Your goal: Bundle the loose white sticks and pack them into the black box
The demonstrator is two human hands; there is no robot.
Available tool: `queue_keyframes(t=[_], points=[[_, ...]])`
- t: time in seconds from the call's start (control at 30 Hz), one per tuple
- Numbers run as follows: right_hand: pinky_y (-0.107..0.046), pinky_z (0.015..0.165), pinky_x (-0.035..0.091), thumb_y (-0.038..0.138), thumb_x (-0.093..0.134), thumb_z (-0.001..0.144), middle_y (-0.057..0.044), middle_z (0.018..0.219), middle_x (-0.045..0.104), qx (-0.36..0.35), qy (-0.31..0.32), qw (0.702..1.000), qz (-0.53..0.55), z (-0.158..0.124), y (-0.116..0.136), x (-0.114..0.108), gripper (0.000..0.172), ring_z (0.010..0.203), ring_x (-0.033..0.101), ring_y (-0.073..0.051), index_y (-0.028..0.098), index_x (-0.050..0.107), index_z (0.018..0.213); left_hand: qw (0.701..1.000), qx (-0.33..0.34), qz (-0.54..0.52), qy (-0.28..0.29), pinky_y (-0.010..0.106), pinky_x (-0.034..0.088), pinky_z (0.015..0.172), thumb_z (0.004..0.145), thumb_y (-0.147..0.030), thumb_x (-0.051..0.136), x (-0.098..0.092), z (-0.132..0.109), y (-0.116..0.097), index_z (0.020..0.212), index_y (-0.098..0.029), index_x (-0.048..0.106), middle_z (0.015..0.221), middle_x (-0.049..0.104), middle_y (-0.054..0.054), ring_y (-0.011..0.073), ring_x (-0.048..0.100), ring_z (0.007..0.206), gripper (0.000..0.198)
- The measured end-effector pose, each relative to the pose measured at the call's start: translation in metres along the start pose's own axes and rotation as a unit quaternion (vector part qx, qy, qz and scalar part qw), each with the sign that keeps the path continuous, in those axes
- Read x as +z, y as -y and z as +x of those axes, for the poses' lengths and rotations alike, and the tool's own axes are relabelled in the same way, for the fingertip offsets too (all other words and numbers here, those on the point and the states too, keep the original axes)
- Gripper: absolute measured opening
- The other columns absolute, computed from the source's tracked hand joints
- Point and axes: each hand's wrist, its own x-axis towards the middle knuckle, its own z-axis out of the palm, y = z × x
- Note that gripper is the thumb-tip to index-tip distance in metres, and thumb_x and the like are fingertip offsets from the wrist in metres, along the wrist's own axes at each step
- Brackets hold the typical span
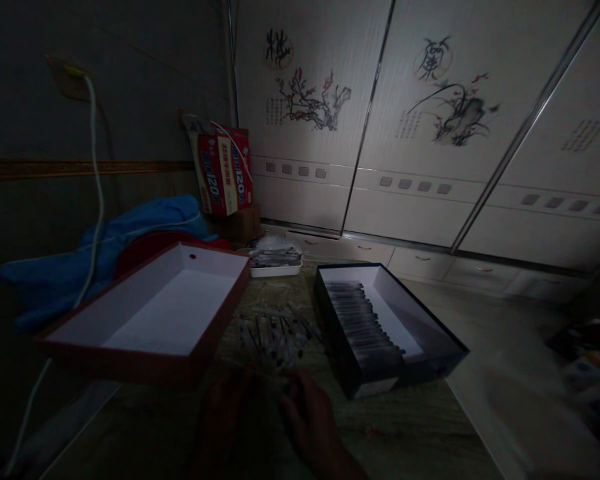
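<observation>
The scene is very dark. My left hand (225, 407) and my right hand (307, 417) are low at the table's near edge, close together, just in front of a loose pile of thin pen-like sticks (275, 333). Their fingers touch the near end of the pile; what each one grips is hidden by the dark. To the right stands a black box (433, 333) with a row of the same sticks (360, 323) stacked along its left side. To the left lies an empty red box lid (145, 363) with a white inside.
A small white tray (275, 270) of sticks sits at the back of the table. Red cartons (225, 173) stand behind it, next to blue cloth (80, 260) and a white cable (97, 180). Painted wardrobe doors (430, 120) fill the background.
</observation>
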Motion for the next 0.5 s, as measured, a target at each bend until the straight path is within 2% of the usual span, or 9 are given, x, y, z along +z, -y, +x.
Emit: queue_keyframes(t=[0.17,0.27,0.33,0.37,0.5], points=[[-0.022,0.057,0.038,0.03,0.032,0.096,-0.001,0.065,0.061,0.0,0.012,1.0,-0.012,-0.0001,-0.0029,0.0033,0.034,0.059,0.057,-0.014,0.02,0.058,0.077,1.0,-0.001,0.013,-0.006,0.035,0.05,0.077,0.06,-0.061,0.069,0.0008,-0.0016,-0.0035,0.077,-0.016,0.07,0.079,0.074,0.006,0.0262,0.065,0.08,0.048],[-0.021,0.06,0.04,0.029,0.042,0.092,-0.002,0.073,0.063,0.001,0.002,1.0,0.008,-0.0006,-0.0051,0.0041,0.019,0.066,0.059,-0.014,0.02,0.058,0.09,1.0,-0.003,0.014,-0.013,0.035,0.05,0.078,0.061,-0.059,0.069,0.0009,-0.0005,-0.0006,0.079,-0.016,0.07,0.08,0.074,0.006,0.026,0.065,0.082,0.046],[-0.021,0.062,0.041,0.029,0.046,0.09,-0.002,0.079,0.064,0.005,-0.003,1.0,0.024,-0.0006,-0.0047,0.0032,0.018,0.069,0.06,-0.015,0.019,0.056,0.101,1.0,-0.002,0.003,-0.014,0.034,0.049,0.081,0.063,-0.055,0.07,0.0005,0.0007,0.0025,0.083,-0.017,0.07,0.084,0.074,0.005,0.0257,0.065,0.086,0.044],[-0.022,0.062,0.041,0.03,0.045,0.09,-0.002,0.078,0.064,0.006,-0.002,1.0,0.025,-0.0003,-0.004,0.0025,0.019,0.069,0.06,-0.015,0.019,0.057,0.101,1.0,0.0,-0.003,-0.013,0.034,0.049,0.081,0.064,-0.054,0.07,0.0002,0.0012,0.0037,0.085,-0.017,0.069,0.085,0.074,0.005,0.0256,0.064,0.088,0.043],[-0.022,0.056,0.038,0.033,0.03,0.096,-0.001,0.063,0.06,0.013,0.01,1.0,0.004,0.0009,-0.0009,0.0007,0.036,0.057,0.057,-0.014,0.02,0.058,0.076,1.0,0.003,0.014,0.002,0.035,0.048,0.081,0.067,-0.055,0.067,-0.0006,0.0011,0.0031,0.083,-0.016,0.069,0.083,0.074,0.006,0.0258,0.064,0.085,0.042]])
